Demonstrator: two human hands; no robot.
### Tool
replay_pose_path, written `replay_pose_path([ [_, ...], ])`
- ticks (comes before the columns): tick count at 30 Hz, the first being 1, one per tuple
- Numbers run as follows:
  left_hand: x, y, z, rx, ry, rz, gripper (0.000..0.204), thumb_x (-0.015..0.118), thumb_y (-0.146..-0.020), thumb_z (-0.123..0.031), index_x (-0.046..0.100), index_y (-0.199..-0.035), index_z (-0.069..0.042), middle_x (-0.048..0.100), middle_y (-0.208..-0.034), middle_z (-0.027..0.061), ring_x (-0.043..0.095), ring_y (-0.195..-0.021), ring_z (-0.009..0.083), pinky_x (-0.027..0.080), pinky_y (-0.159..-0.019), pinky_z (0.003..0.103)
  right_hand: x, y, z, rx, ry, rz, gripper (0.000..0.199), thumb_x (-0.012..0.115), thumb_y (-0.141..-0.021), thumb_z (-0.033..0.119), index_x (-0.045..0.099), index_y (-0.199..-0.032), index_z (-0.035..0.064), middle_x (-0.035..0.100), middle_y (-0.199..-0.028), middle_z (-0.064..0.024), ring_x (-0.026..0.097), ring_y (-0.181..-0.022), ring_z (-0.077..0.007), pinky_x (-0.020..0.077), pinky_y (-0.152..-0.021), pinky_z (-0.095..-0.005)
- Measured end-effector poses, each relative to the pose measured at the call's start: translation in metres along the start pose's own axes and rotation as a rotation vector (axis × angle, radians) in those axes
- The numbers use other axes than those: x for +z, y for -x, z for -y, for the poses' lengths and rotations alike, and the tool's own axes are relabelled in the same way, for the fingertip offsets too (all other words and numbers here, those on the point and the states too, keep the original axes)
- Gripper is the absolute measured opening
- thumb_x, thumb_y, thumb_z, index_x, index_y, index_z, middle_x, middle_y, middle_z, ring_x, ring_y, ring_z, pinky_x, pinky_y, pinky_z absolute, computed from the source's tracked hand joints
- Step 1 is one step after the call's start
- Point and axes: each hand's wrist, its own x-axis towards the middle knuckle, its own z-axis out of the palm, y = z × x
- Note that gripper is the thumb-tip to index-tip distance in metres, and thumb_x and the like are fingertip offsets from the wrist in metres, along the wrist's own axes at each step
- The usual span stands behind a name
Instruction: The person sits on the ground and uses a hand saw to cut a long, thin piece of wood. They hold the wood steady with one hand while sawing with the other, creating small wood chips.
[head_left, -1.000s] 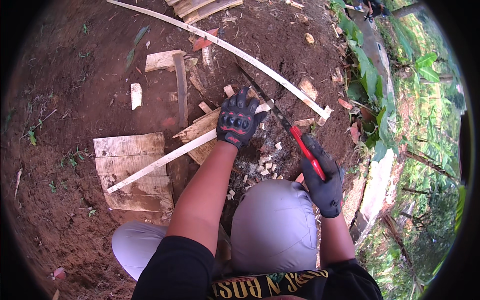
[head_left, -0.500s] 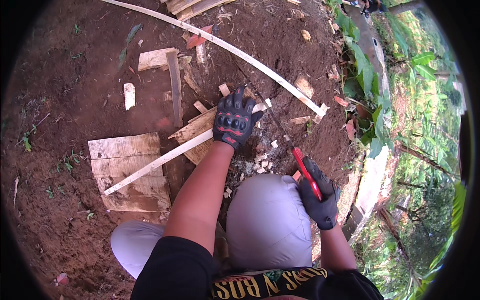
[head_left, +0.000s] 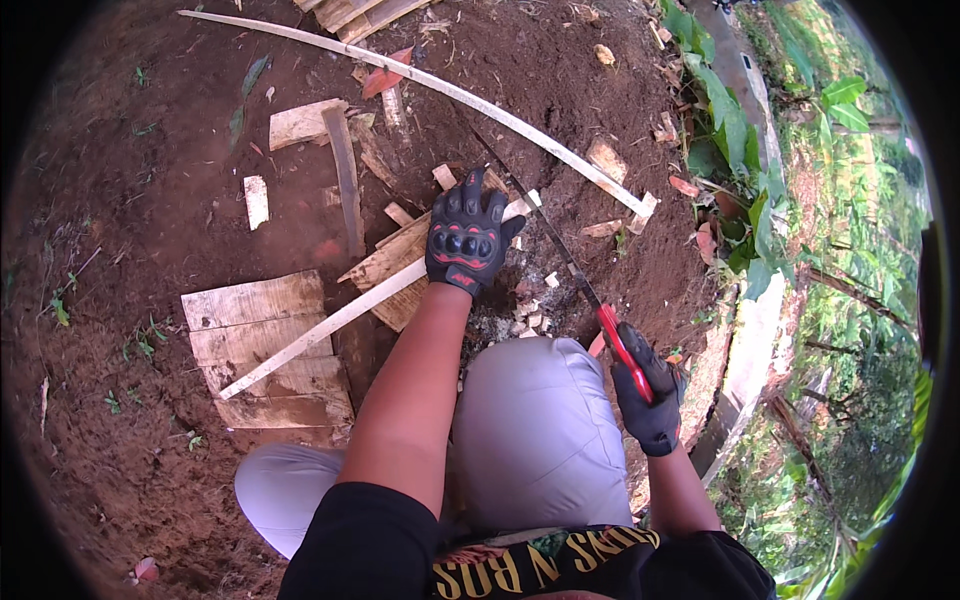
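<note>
My left hand (head_left: 463, 240), in a black glove with red trim, holds a narrow pale wooden strip (head_left: 320, 328) down over some boards (head_left: 400, 304), its thumb out to the right. The strip slants from lower left to upper right, and its short right end shows past the thumb. My right hand (head_left: 648, 395), gloved alike, is closed around the red handle of a handsaw (head_left: 624, 347). The saw's dark blade runs up and left across the strip near that end. Whether its teeth are in the wood I cannot tell.
Small cut wood blocks (head_left: 533, 322) lie by my knee (head_left: 540, 430). Flat planks (head_left: 260, 335) rest under the strip's left end. A long pale strip (head_left: 480, 103) lies beyond on brown soil, amid scrap pieces. Green leaves (head_left: 725, 120) and a pale ledge (head_left: 750, 350) border the right.
The right hand and saw have shifted slightly down and right in view. The left hand stays on the strip. The whole view has shifted a little.
</note>
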Motion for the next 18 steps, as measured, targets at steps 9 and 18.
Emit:
replay_pose_path([
  [9, 0.011, 0.0, -0.002, 0.038, -0.037, -0.114, 0.049, 0.072, -0.094, -0.05, 0.069, -0.124, -0.01, 0.051, -0.154, 0.0185, 0.058, -0.13, 0.0378, 0.044, -0.111, 0.055, 0.062, -0.065, -0.016, -0.19, -0.11, -0.133, 0.051, 0.072, -0.096, 0.012, 0.063, -0.146, 0.0109, 0.073, -0.128, -0.017, 0.074, -0.113, -0.0335, 0.0574, -0.098, -0.0434],
  [18, 0.013, -0.014, -0.017, -0.302, 0.017, -0.177, 0.046, 0.068, -0.099, -0.048, 0.067, -0.121, -0.008, 0.053, -0.151, 0.0239, 0.059, -0.128, 0.043, 0.048, -0.108, 0.056, 0.024, -0.011, -0.004, -0.093, 0.08, -0.049, 0.046, 0.074, -0.093, 0.01, 0.068, -0.139, 0.0095, 0.077, -0.114, -0.0159, 0.077, -0.098, -0.0322, 0.0599, -0.085, -0.0408],
])
